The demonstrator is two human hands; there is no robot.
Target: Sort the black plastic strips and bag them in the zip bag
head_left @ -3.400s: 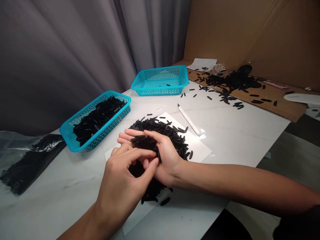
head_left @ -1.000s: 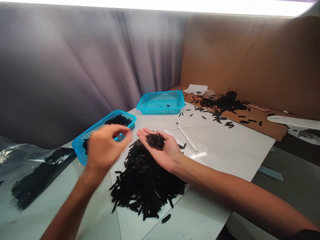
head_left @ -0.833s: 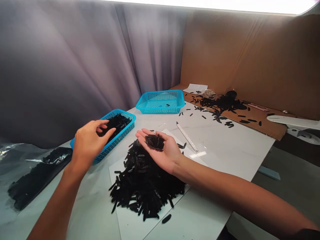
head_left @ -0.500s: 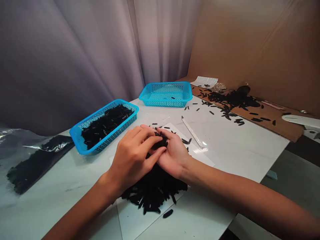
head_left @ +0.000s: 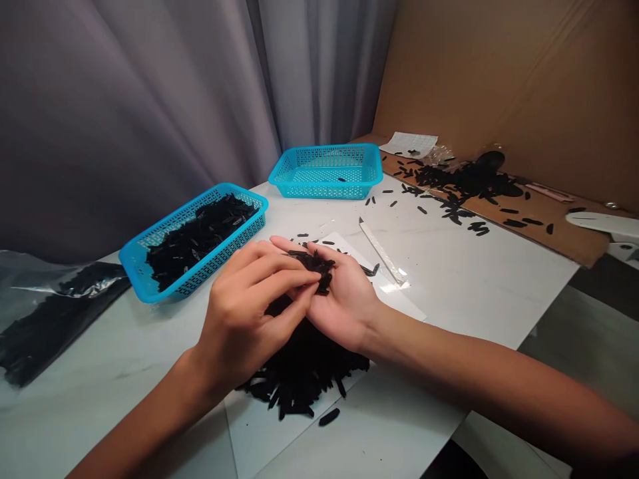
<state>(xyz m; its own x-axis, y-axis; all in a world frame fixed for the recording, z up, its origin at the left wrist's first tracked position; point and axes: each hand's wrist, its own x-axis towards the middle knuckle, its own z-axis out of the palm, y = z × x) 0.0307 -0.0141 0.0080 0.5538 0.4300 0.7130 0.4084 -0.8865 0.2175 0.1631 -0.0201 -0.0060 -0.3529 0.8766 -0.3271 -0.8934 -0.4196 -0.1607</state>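
My right hand (head_left: 352, 299) is turned palm up and cupped around a small heap of thin black oblong pieces (head_left: 325, 265). Reaching in from the left, my left hand (head_left: 252, 293) has its thumb and fingertips pinched together on pieces at the edge of that heap. Beneath both hands, a larger pile of the same black pieces (head_left: 304, 372) covers part of a white sheet (head_left: 259, 439). One loose black piece (head_left: 329, 417) lies in front of the pile. The exact kind of piece cannot be made out.
A blue basket (head_left: 130, 266) full of black pieces stands at left, beside a clear plastic bag (head_left: 30, 279) of them. Another blue basket (head_left: 324, 189) behind holds a single piece. A pale craft knife (head_left: 382, 253) lies right; more pieces (head_left: 464, 183) are scattered on cardboard.
My left hand has shifted slightly left, its fingers drawn back, so more of the black pieces in my right palm show. The whole view has shifted a little.
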